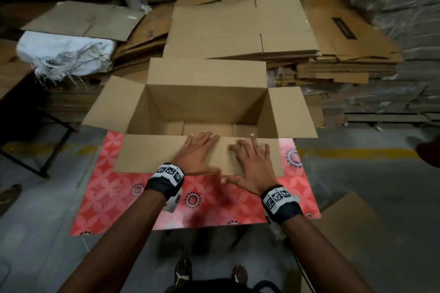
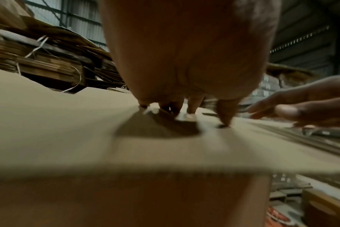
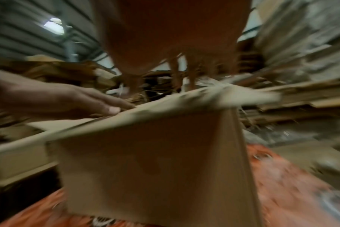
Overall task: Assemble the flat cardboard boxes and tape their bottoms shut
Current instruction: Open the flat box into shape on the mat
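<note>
- Left hand [image 1: 198, 150] flat on the near flap [image 1: 152, 154] of the cardboard box [image 1: 202, 107], fingers straight and spread, fingertips close to the fold line. Grips nothing; it only presses.
- Right hand [image 1: 253, 162] just beside it over the same flap, fingers splayed and blurred. The right wrist view suggests it is at the flap's edge; contact unclear. No grasp seen.
- Box stands erected on a red patterned mat [image 1: 114, 188] on the floor, open side up, all four upper flaps folded outward.
- Inside, the bottom panels look folded in; no tape visible on them from here.
- Stack of flat cartons [image 1: 240, 28] lies just behind the box; a white sack [image 1: 64, 52] sits far left.
- Step in hand, as I judge it: shaping the box, pressing the near flap down and outward so the body holds square.
- No tape roll or dispenser in any view.
- Next move likely calls for turning the box over to reach the bottom seam, holding the bottom flaps closed and flush, then fetching tape.
</note>
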{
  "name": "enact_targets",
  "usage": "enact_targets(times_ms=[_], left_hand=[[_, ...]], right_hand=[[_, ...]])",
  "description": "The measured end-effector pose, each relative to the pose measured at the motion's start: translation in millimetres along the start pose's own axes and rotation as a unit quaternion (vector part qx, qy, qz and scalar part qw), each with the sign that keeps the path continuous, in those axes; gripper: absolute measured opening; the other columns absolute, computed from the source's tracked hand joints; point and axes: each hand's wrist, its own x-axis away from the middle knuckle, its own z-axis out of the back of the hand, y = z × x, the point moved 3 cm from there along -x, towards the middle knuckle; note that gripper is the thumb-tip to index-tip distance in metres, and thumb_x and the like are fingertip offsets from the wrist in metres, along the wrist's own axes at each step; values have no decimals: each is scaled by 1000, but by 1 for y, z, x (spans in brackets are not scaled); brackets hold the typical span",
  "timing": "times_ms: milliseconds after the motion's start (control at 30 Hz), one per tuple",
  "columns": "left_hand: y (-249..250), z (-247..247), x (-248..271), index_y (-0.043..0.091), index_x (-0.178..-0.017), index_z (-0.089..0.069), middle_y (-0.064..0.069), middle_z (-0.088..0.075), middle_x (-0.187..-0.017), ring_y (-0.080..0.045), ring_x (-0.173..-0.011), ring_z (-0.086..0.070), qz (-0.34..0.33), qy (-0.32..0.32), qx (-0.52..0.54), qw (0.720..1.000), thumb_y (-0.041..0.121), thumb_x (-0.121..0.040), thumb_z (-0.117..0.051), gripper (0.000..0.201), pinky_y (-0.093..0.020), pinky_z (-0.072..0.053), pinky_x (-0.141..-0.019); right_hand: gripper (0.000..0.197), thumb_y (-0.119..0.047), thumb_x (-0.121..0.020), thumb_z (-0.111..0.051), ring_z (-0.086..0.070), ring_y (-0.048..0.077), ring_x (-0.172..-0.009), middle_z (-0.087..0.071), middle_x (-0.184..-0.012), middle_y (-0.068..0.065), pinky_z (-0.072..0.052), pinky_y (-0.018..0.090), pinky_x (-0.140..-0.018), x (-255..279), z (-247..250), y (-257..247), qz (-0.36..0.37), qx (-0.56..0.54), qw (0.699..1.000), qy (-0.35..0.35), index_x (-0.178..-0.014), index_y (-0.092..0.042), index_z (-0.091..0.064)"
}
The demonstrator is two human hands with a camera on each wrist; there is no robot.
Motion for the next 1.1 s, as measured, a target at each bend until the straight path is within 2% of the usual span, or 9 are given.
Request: enact_targets(times_ms=[100, 233, 367, 500, 567, 667, 767, 933, 1100], left_hand=[[-17, 5, 27, 32, -162, -6, -2, -7, -171, -21, -157, -6, -28, 16, -65, 997, 77, -54, -71, 134, -53, -6, -126], [-32, 29, 53, 26, -150, -42, -5, -45, -153, -28, -148, -34, -44, 140, -30, 989, 46, -71, -72, 86, -50, -20, -123], [-45, 56, 64, 15, -136, -56, -13, -59, -129, -38, -136, -46, -47, 383, -35, 922, 14, -76, -70, 61, -60, -27, -119], [-62, 70, 63, 14, -126, -59, -15, -49, -124, -36, -120, -43, 99, 534, -80, 836, 22, -80, -73, 49, -61, -30, -111], [-73, 61, 58, 17, -121, -57, -12, -47, -123, -33, -117, -42, 148, 533, -68, 830, 30, -80, -76, 47, -58, -31, -105], [-96, 34, 51, 15, -119, -56, -15, -52, -117, -34, -110, -46, 220, 473, 20, 853, 42, -80, -81, 54, -52, -37, -96], [-119, 11, 49, 10, -121, -54, -18, -54, -117, -37, -109, -50, 272, 438, 152, 843, 57, -80, -78, 67, -49, -38, -94], [-147, -11, 59, 7, -132, -46, -22, -48, -128, -42, -118, -48, 320, 472, 257, 780, 52, -78, -83, 80, -54, -45, -96], [-182, -33, 62, 15, -153, -22, -21, -41, -151, -39, -138, -41, 407, 420, 393, 709, 60, -59, -90, 124, -55, -39, -111]], right_hand=[[101, -62, -74, -69, -14, 34, -156, -31, -162, 4, -12, 72, -118, -7, 5, -29, 12, 60, 997, -39, -157, -25, -26], [84, -28, -63, -69, -40, 33, -144, -58, -140, -1, -19, 68, -118, -14, 33, -51, 5, 62, 996, 68, -145, -25, -51], [64, -12, -67, -72, -49, 33, -136, -68, -121, 4, -22, 68, -117, -27, 62, -58, -9, 65, 952, 299, -130, -18, -67], [76, -32, -78, -70, -34, 34, -144, -50, -142, 11, -7, 58, -125, -49, 79, -55, -154, 70, 916, 364, -150, -21, -47], [93, -43, -77, -74, -29, 37, -144, -37, -148, 18, -7, 53, -126, -52, 73, -46, -250, 14, 888, 385, -157, -18, -34], [125, -51, -62, -91, -31, 43, -139, -29, -150, 24, -25, 53, -121, -48, 44, -30, -376, -144, 809, 427, -158, -15, -19], [141, -59, -52, -95, -37, 46, -134, -27, -150, 25, -37, 54, -113, -45, 12, -14, -452, -264, 761, 383, -158, -14, -14], [132, -41, -67, -95, -28, 44, -147, -13, -165, 22, -32, 53, -116, -38, -26, 18, -487, -365, 755, 244, -162, -9, -9], [125, -57, -60, -89, -42, 39, -142, -43, -155, 22, -38, 50, -115, -31, -57, 47, -477, -378, 767, 203, -156, -6, -27]])
